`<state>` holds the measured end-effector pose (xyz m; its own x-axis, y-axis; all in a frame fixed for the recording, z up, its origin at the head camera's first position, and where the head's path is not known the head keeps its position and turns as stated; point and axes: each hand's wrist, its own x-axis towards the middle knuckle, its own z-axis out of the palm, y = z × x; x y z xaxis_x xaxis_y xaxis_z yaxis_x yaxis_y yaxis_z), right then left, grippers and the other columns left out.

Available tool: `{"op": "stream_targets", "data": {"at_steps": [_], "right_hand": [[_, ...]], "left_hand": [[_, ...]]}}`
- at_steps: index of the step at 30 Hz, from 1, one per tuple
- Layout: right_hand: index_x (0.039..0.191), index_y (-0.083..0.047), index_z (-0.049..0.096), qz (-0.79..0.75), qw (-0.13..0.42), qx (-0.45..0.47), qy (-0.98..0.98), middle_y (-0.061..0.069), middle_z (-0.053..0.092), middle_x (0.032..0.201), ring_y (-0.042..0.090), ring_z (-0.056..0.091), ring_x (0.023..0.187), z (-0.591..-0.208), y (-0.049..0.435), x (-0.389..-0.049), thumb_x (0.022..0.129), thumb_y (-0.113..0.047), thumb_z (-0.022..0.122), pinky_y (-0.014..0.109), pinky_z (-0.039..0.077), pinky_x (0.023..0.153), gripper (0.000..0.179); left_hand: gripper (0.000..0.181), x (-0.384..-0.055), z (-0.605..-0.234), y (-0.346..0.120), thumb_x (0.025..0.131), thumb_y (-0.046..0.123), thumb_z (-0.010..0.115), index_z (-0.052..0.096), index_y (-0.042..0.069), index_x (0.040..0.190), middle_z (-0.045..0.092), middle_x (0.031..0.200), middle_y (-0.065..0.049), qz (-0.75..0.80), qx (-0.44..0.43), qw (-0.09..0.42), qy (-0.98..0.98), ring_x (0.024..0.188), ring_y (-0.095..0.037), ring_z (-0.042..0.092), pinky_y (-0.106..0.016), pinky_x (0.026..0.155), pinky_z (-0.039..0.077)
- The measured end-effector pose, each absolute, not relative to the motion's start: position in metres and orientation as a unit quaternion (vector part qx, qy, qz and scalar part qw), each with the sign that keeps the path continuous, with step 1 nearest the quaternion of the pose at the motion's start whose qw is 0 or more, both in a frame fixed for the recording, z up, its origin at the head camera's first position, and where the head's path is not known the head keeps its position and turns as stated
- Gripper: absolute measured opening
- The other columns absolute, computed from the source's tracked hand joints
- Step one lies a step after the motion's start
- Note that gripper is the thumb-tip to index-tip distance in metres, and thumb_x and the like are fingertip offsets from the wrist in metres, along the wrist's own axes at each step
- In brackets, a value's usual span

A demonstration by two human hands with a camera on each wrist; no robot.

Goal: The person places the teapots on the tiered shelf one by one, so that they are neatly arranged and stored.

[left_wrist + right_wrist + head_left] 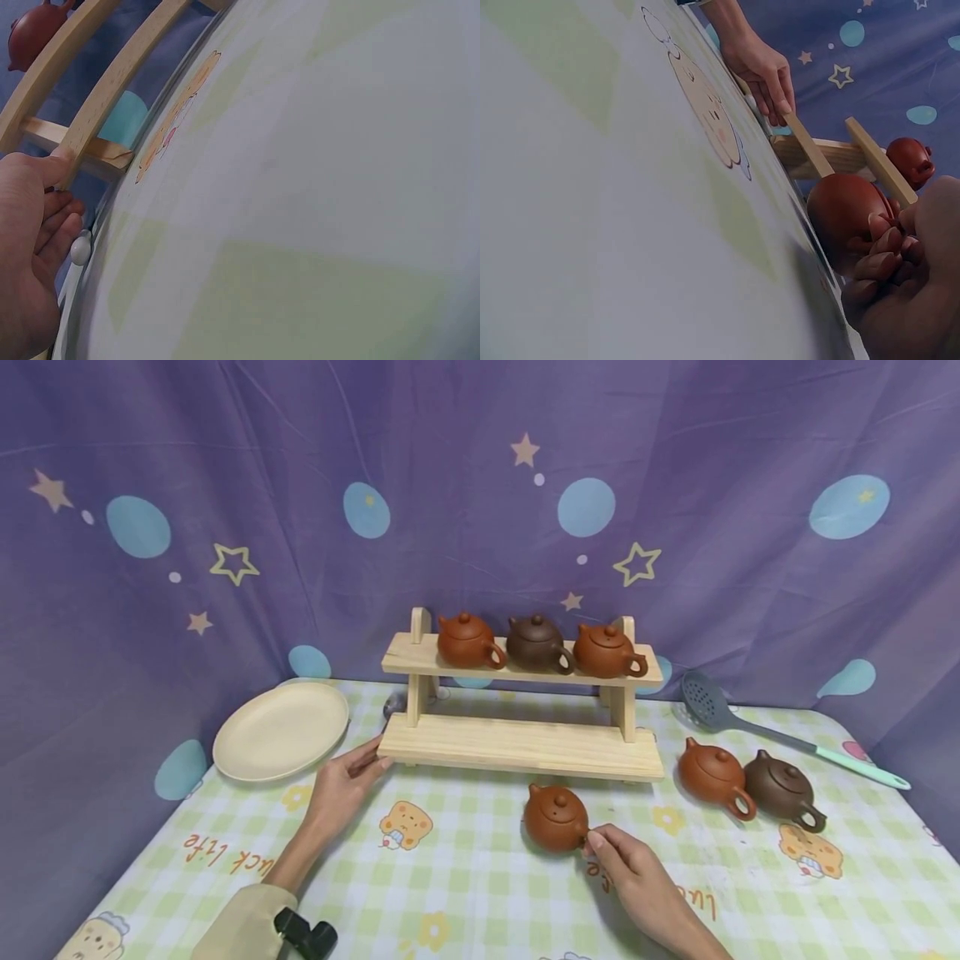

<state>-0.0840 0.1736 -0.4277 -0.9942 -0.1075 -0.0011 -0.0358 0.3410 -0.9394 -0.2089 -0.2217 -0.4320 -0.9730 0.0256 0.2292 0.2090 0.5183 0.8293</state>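
A two-tier wooden shelf (517,745) stands at the back of the table. My left hand (337,789) holds the left end of its lower board, thumb and fingers at the corner in the left wrist view. In front of the shelf is a reddish-brown teapot (553,820), its spout pointing up and left. My right hand (641,885) pinches this teapot's handle between thumb and fingers. Whether its base touches the cloth is hard to tell. On the top board sit a reddish teapot (467,643), a dark brown teapot (534,643) and another reddish teapot (602,652).
Right of the shelf, a reddish teapot (712,774) and a dark teapot (778,787) stand side by side. Behind them lies a slotted skimmer (772,731) with a mint handle. A cream plate (281,731) is at the left. Something dark and rounded (394,703) shows behind the shelf.
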Motion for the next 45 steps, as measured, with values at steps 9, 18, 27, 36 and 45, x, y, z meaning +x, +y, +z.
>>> {"op": "stream_targets", "data": {"at_steps": [9, 18, 27, 36, 45], "right_hand": [[0.101, -0.004, 0.064, -0.582, 0.043, -0.031, 0.811, 0.007, 0.056, 0.079, 0.016, 0.054, 0.064, -0.424, 0.167, -0.084, 0.112, -0.029, 0.049, 0.028, 0.050, 0.053, 0.031], [0.105, -0.001, 0.063, -0.592, 0.049, -0.023, 0.804, 0.004, 0.045, 0.069, 0.018, 0.053, 0.059, -0.417, 0.164, -0.091, 0.113, -0.028, 0.047, 0.030, 0.050, 0.045, 0.032], [0.107, -0.003, 0.063, -0.589, 0.041, -0.034, 0.807, 0.002, 0.042, 0.067, 0.014, 0.046, 0.052, -0.413, 0.159, -0.096, 0.114, -0.028, 0.046, 0.027, 0.043, 0.040, 0.032], [0.106, -0.003, 0.064, -0.589, 0.033, -0.051, 0.806, 0.002, 0.041, 0.072, 0.011, 0.042, 0.054, -0.409, 0.151, -0.102, 0.114, -0.029, 0.046, 0.026, 0.044, 0.045, 0.032], [0.104, -0.005, 0.064, -0.582, 0.013, -0.086, 0.809, 0.001, 0.042, 0.070, 0.010, 0.037, 0.058, -0.405, 0.141, -0.112, 0.114, -0.026, 0.046, 0.025, 0.035, 0.048, 0.030]], "left_hand": [[0.057, -0.205, -0.434, -0.222, 0.101, 0.035, 0.071, 0.057, 0.006, 0.148, 0.067, 0.134, -0.015, -0.486, -0.062, 0.088, -0.867, 0.117, -0.029, 0.068, -0.039, 0.099, 0.056], [0.058, -0.206, -0.432, -0.221, 0.100, 0.035, 0.072, 0.057, 0.005, 0.147, 0.067, 0.134, -0.015, -0.492, -0.071, 0.093, -0.863, 0.118, -0.028, 0.068, -0.034, 0.098, 0.056], [0.056, -0.209, -0.429, -0.220, 0.100, 0.033, 0.072, 0.058, 0.004, 0.146, 0.067, 0.133, -0.014, -0.496, -0.077, 0.094, -0.860, 0.117, -0.027, 0.068, -0.029, 0.096, 0.056], [0.056, -0.208, -0.430, -0.221, 0.100, 0.033, 0.072, 0.057, 0.004, 0.146, 0.068, 0.132, -0.015, -0.496, -0.074, 0.095, -0.860, 0.116, -0.027, 0.069, -0.029, 0.095, 0.057], [0.056, -0.208, -0.431, -0.222, 0.100, 0.033, 0.072, 0.058, 0.004, 0.146, 0.067, 0.133, -0.015, -0.494, -0.071, 0.098, -0.861, 0.116, -0.027, 0.069, -0.030, 0.096, 0.057]]}}
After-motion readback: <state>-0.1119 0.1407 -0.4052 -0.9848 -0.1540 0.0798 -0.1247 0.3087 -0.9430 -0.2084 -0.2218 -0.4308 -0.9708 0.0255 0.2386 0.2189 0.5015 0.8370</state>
